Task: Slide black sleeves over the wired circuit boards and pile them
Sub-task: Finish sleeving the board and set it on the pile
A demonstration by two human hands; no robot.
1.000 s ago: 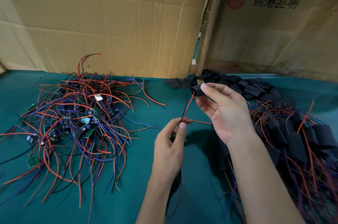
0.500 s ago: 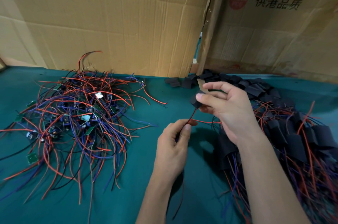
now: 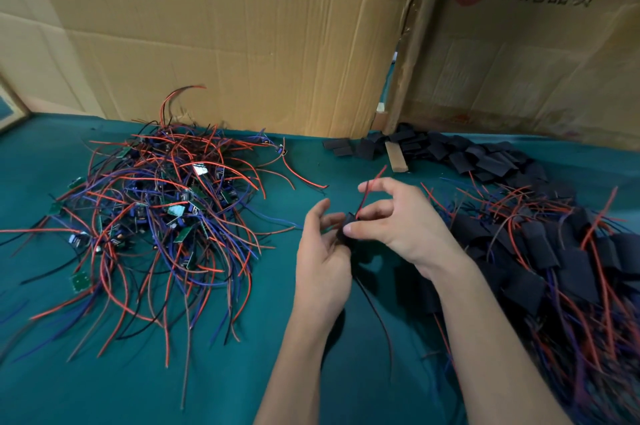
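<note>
A black sleeve (image 3: 347, 227) sits between both hands above the green table. My right hand (image 3: 394, 220) pinches it between thumb and fingers. A red wire (image 3: 370, 189) sticks up out of it and dark wires (image 3: 375, 313) trail down from it toward me. My left hand (image 3: 320, 258) holds the sleeve's lower left side, fingers curled round it. The board inside is hidden. A tangle of bare wired circuit boards (image 3: 156, 213) lies at the left. Sleeved boards are piled (image 3: 568, 261) at the right.
Loose empty black sleeves (image 3: 460, 154) are heaped at the back right, with a small wooden block (image 3: 396, 157) among them. Cardboard walls (image 3: 242, 36) close off the back of the green table (image 3: 173, 372).
My hands have come together and lower. The sleeve has slid down along the wires from my right hand's fingertips to my left hand, and the red wire now pokes out above.
</note>
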